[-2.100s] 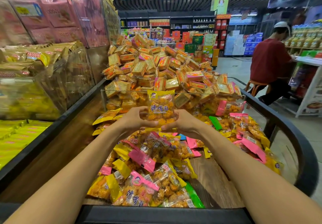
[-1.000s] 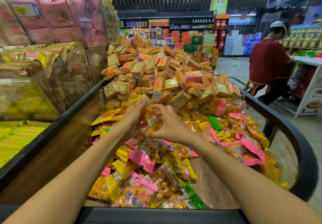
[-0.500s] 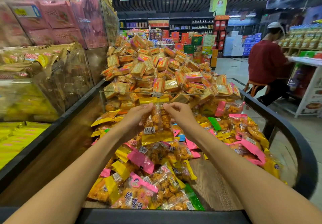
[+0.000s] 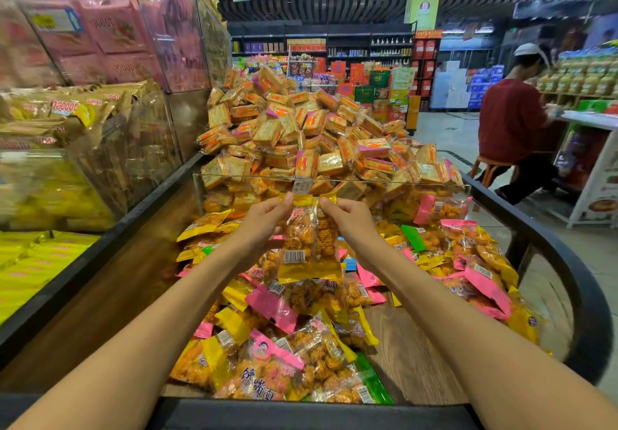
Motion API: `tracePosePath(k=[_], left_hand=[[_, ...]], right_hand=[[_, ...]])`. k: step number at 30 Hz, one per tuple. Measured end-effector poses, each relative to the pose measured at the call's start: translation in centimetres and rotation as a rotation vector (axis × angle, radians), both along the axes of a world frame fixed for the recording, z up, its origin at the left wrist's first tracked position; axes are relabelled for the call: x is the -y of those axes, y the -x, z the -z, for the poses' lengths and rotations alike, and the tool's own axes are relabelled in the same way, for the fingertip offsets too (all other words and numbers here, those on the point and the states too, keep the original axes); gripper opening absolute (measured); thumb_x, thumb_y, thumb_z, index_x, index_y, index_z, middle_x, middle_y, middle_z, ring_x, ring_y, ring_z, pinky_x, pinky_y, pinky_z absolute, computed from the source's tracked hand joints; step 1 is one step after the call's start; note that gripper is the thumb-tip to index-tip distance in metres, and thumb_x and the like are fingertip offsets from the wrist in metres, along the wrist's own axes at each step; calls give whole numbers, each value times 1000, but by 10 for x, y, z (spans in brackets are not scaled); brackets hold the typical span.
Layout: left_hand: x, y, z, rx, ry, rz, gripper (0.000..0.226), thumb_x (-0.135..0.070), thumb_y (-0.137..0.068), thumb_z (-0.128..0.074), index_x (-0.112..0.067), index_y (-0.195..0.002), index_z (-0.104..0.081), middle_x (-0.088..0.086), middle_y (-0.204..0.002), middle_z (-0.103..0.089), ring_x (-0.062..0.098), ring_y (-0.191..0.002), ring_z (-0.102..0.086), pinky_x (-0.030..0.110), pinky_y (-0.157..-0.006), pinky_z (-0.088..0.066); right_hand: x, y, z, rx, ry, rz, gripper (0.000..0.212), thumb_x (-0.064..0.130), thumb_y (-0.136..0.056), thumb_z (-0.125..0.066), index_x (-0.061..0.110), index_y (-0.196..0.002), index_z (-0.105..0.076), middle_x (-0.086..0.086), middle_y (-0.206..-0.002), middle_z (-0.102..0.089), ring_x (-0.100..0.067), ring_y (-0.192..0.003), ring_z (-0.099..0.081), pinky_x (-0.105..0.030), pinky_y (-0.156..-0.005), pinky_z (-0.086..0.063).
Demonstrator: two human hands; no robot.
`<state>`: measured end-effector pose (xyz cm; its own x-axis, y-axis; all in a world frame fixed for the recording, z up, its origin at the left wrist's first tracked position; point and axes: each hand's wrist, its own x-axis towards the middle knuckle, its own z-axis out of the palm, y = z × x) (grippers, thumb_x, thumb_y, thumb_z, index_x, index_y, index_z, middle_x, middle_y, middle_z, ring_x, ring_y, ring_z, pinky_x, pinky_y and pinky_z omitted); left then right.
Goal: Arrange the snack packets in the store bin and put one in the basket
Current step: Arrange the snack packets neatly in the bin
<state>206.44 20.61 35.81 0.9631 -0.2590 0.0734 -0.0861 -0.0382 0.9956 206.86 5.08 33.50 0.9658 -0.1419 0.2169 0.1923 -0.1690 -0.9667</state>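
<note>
You've got one snack packet held up dead centre, above the bin's loose pile. Left hand pinches its top seam at 11 o'clock, right hand at 1 o'clock. Pkt hangs upright, back side to you: clear film, orange crunchy lumps inside, yellow bands top & btm, white barcode at lower left. Clear divider stands just behind it at 12.
</note>
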Motion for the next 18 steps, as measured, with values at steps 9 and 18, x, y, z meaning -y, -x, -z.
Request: tracePosePath(k=[9,18], left_hand=[[-4,-3,2,53,33,-15,27,-35,-95,-51,-20,-81,-68,1,-85,-70,16,-72,-61,26,-60,-52],[-16,-16,0,26,119,-187,30,-34,-97,-48,-10,-101,-65,-1,-80,-70,8,-66,-66,25,-59,-54]], right_hand=[[3,-3,2,4,17,-45,55,42,-92,-56,-9,-74,-53,-13,-75,-45,-22,-71,-44,-34,-69,-36],[7,18,-13,-310,205,-422,60,16,-85,-69,13,-139,-43,-7,-139,-51,-18,-121,-49,-32,-87,-42]])
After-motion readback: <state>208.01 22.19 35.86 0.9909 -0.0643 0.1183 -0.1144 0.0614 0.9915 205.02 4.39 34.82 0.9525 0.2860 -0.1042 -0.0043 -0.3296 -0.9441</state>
